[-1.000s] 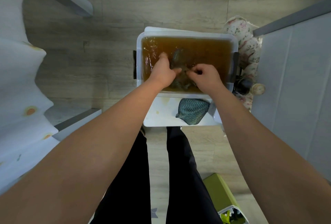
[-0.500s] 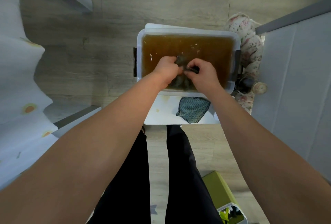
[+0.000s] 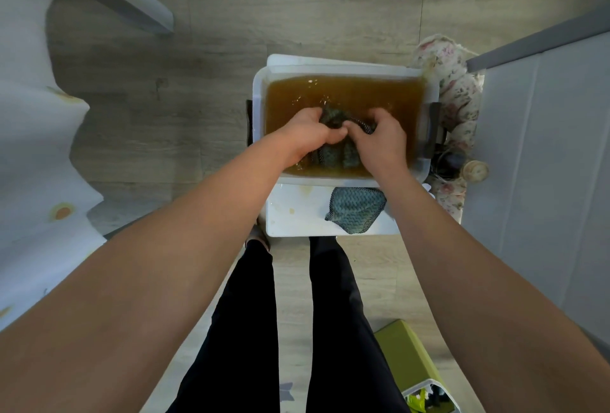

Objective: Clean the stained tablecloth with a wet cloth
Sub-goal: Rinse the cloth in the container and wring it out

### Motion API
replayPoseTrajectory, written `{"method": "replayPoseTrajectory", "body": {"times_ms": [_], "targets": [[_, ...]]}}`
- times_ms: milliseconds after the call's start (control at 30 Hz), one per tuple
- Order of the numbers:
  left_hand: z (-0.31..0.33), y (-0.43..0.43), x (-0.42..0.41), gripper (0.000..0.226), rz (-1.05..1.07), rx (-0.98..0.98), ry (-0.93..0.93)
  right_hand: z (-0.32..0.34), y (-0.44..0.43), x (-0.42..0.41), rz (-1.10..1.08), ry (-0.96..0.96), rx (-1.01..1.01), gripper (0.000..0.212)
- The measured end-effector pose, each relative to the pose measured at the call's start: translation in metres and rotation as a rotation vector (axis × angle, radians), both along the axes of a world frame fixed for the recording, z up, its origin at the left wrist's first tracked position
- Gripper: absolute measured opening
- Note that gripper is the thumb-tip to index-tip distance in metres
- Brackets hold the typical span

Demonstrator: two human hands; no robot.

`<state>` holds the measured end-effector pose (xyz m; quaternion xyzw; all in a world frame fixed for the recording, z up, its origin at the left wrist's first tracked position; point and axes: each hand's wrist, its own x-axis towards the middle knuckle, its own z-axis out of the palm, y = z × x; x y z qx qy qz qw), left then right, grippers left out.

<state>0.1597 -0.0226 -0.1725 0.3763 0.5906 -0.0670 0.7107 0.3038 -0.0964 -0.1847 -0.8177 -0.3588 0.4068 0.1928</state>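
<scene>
we see a dark, scaly-textured wet cloth [image 3: 333, 155] bunched over murky brown water in a white rectangular plastic tub [image 3: 259, 82]. our left hand [image 3: 308, 134] and right hand [image 3: 379, 139] both curl tight around it, knuckles up. the white stained tablecloth [image 3: 36, 135] hangs at far left.

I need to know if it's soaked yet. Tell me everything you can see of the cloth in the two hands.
The cloth is dark teal-grey with a scaly woven texture, bunched and twisted into ropy folds. The left hand and right hand grip its upper part over the white tub; its lower folds reach the brown water. It looks wet.
</scene>
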Motion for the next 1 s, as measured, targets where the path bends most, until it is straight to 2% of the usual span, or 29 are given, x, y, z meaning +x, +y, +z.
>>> {"method": "replayPoseTrajectory", "body": {"times_ms": [67,133,167,267,367,500,600,700,833,933,1000], "targets": [[-0.003,0.0,-0.001,0.059,-0.23,0.008,0.065,-0.001,0.0,0.004,-0.017,-0.012,-0.034,0.026],[-0.01,-0.002,-0.002,0.051,-0.278,0.093,0.166,-0.004,0.001,0.009,-0.043,-0.011,-0.088,0.008],[-0.012,-0.003,-0.001,0.042,-0.211,0.129,0.182,-0.004,0.001,0.01,-0.05,0.003,-0.113,0.008],[-0.022,-0.007,0.003,0.032,-0.102,0.243,0.219,-0.004,0.005,0.008,-0.082,0.103,-0.133,0.034],[-0.023,-0.007,0.014,0.027,-0.214,0.343,0.251,0.001,0.008,0.003,-0.092,0.25,-0.093,0.034],[-0.023,-0.007,0.026,0.03,-0.335,0.436,0.251,0.001,0.009,-0.008,-0.013,0.237,-0.048,0.028],[-0.028,-0.007,0.03,0.032,-0.355,0.443,0.279,-0.001,0.007,-0.014,-0.018,0.177,-0.063,0.022],[-0.028,-0.008,0.03,0.029,-0.366,0.467,0.344,-0.001,0.005,-0.014,0.007,0.038,-0.142,0.02],[-0.024,-0.01,0.02,0.035,-0.415,0.403,0.46,0.002,0.008,-0.016,0.015,-0.076,-0.282,0.039],[-0.016,-0.007,0.015,0.044,-0.396,0.294,0.518,0.007,0.014,-0.017,-0.009,-0.065,-0.347,0.032],[-0.008,-0.003,0.016,0.043,-0.25,0.197,0.432,0.013,0.017,-0.016,-0.041,0.0,-0.336,0.026]]}}
